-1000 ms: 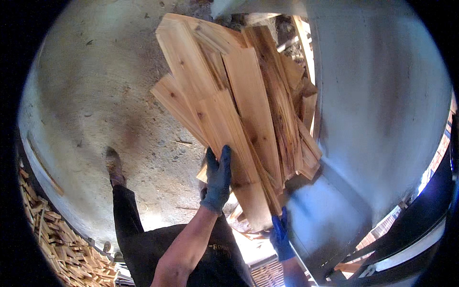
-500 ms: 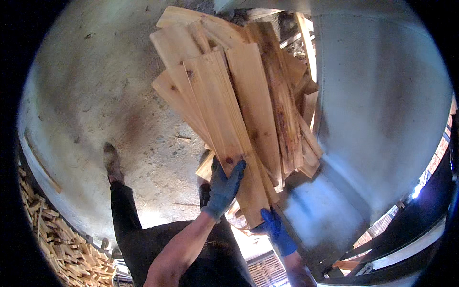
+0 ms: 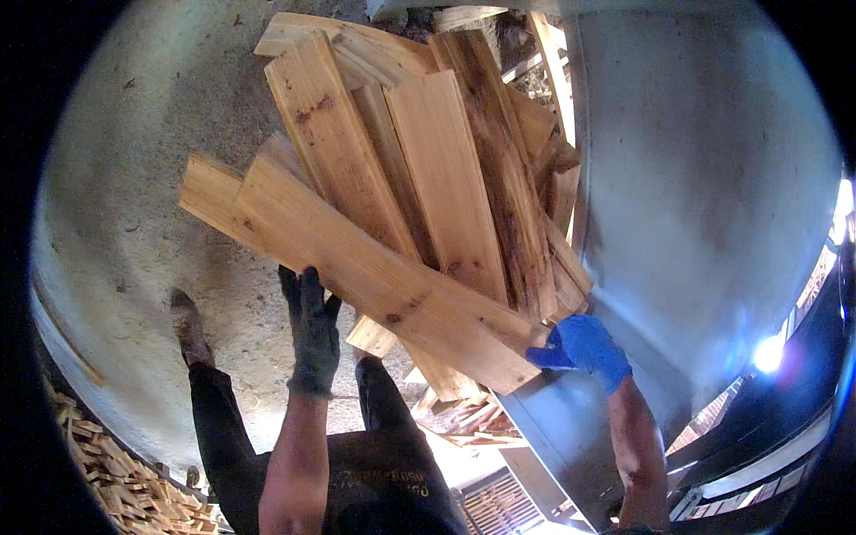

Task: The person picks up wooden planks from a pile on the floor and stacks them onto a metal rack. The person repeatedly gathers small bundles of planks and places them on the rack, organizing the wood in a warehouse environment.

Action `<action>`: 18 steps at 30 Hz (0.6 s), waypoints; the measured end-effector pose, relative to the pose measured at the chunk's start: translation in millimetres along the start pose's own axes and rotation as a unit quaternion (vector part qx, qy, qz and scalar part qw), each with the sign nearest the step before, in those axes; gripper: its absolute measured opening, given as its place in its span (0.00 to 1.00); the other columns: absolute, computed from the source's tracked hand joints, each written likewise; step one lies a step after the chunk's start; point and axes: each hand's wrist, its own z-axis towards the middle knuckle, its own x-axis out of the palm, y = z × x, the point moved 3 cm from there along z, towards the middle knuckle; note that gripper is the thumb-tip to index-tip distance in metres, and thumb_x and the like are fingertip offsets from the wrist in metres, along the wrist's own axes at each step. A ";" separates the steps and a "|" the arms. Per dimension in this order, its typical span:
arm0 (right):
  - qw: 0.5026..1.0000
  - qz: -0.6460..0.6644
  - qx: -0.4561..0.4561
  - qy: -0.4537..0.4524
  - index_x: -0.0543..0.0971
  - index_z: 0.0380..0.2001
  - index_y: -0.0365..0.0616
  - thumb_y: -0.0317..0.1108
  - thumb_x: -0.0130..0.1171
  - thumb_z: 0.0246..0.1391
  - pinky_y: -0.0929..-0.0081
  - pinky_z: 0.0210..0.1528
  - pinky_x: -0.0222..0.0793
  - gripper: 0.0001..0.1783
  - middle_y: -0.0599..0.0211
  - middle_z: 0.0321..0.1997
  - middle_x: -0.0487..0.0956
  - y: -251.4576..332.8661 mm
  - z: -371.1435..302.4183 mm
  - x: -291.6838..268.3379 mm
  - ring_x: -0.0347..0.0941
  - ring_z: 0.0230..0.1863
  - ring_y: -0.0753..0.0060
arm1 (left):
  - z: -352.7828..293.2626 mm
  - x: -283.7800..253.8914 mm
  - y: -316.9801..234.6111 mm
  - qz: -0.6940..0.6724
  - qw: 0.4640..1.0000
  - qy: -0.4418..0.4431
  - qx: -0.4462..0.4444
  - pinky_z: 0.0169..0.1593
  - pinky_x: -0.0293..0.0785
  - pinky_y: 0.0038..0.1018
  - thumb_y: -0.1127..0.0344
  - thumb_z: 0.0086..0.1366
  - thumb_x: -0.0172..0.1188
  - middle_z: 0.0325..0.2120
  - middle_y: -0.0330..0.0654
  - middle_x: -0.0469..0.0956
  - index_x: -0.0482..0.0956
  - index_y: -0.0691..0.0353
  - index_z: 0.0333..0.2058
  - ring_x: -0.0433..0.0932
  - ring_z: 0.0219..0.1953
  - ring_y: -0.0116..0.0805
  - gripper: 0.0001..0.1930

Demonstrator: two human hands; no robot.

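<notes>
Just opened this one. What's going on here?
A person wearing gloves is handling wooden boards. The right hand, in a bright blue glove, holds the near end of a long board slanting across other boards, which lie fanned out. The left hand, in a darker glove, is open at the board's lower edge; whether it touches is unclear. A heap of wood pieces shows at lower left.
</notes>
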 end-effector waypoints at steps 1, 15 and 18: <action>1.000 0.003 -0.018 0.023 0.81 0.16 0.42 0.62 0.62 0.39 0.72 0.29 0.70 0.30 0.58 0.15 0.76 1.8 2.8 -8.2 0.73 0.19 0.61 | 11.5 7.3 0.2 -0.057 0.998 0.004 -0.027 0.56 0.63 0.31 0.51 0.63 0.54 0.52 0.39 0.64 0.56 0.57 0.59 0.64 0.52 0.33 0.31; 0.805 0.502 -0.040 -0.312 0.69 0.54 0.37 0.42 0.50 0.59 0.76 0.58 0.60 0.24 0.57 0.55 0.71 -31.1 169.9 -21.5 0.67 0.55 0.70 | -3.2 48.1 -7.1 0.054 0.998 -0.022 0.012 0.56 0.62 0.29 0.58 0.58 0.62 0.55 0.45 0.61 0.45 0.61 0.63 0.64 0.53 0.35 0.41; 0.764 0.571 -0.063 -0.295 0.68 0.54 0.35 0.42 0.52 0.57 0.74 0.58 0.59 0.26 0.57 0.54 0.72 -9.4 132.7 -20.2 0.67 0.56 0.67 | 7.8 29.7 19.4 0.018 0.999 -0.019 0.036 0.57 0.61 0.29 0.59 0.59 0.61 0.56 0.44 0.60 0.47 0.60 0.62 0.64 0.53 0.34 0.39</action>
